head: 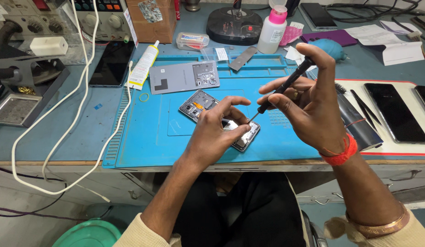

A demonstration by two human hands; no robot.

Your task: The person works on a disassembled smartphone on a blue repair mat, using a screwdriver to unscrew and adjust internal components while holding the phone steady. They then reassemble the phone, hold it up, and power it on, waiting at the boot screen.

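Looked like a phone repair bench, for sure.
There was a blue repair mat (144, 137), a bench power supply (102, 18), a glue tube (143, 66), spare phones (395, 112) and a solvent bottle (272, 29).

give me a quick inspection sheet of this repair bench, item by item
surface: blue repair mat on a grey-blue bench.
job's things: opened phone with its back off, lying flat on the mat; its grey back cover lies apart, above it; black screwdriver, tip down at the phone.
clutter: glue tube, pink-capped white bottle, dark phones at right, cardboard box.
grippers: left hand steadies the phone, fingers on its edges; right hand holds the screwdriver.
cables: white cable loops off the bench's front edge.
surroundings: bench instruments at back left, green tub on the floor.
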